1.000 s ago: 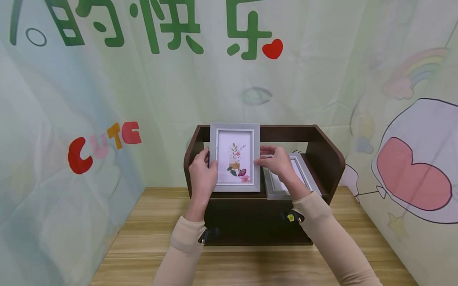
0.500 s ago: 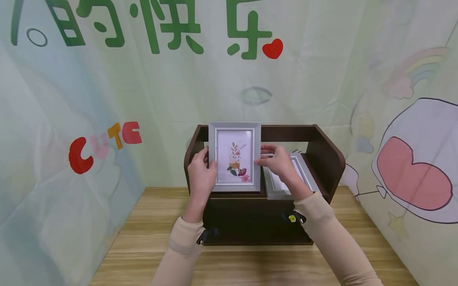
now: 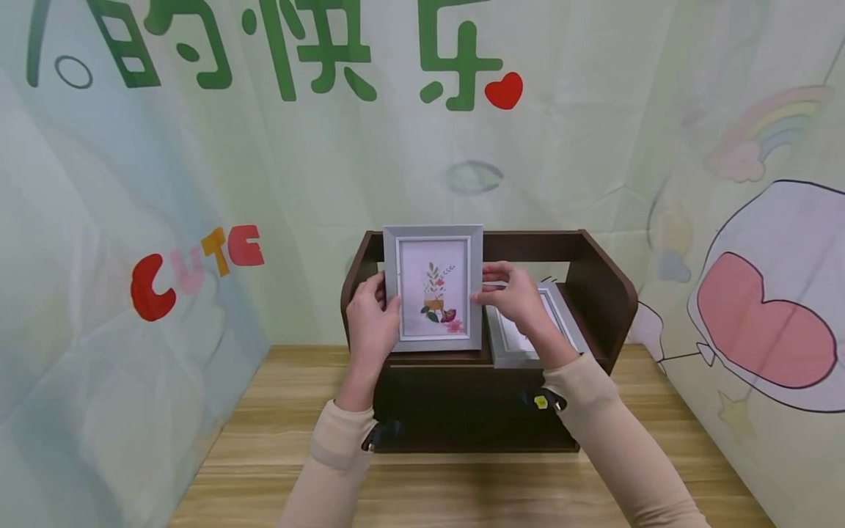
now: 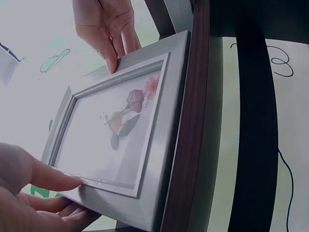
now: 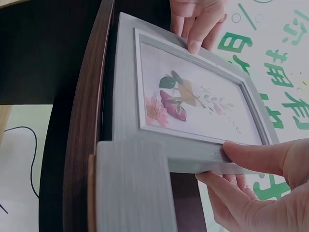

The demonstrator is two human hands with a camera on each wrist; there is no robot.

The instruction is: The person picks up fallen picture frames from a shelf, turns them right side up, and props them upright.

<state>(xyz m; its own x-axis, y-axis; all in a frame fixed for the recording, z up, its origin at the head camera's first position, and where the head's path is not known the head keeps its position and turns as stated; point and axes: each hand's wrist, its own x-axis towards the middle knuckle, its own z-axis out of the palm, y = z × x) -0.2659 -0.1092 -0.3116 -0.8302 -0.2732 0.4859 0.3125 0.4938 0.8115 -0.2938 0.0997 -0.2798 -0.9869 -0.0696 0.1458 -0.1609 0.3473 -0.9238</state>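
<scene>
Two sleeves (image 3: 343,458): stretched over the worktop (image 3: 267,418); liable to brush the brown shelf (image 3: 475,411) if drawn back too low.
Lip (image 3: 439,362): low, along the shelf's near edge; apt to let the frame (image 3: 433,282) topple forward if left too steep.
Second frame (image 3: 515,339): leaning back in the shelf's right half, partly behind the right grip (image 3: 515,297); could be knocked askew by a sideways nudge.
Left grip (image 3: 372,315): pinching the frame's left side, with thumb in front and fingers behind; could cause a twist by letting go first.
Right grip: pinching the opposite side, likewise with thumb in front; at risk of a bump in the tight space above the second frame.
Frame: held between both grips at the shelf's left half, face outward; low edge close behind the lip, touching or not impossible to tell; could skid or drop if released before bearing firmly.
Back rail (image 3: 528,246): behind the frame's upper part, with contact hidden; no support to count on if apart.
Cloth (image 3: 330,161): printed, farthest back; unlikely to interfere.
</scene>
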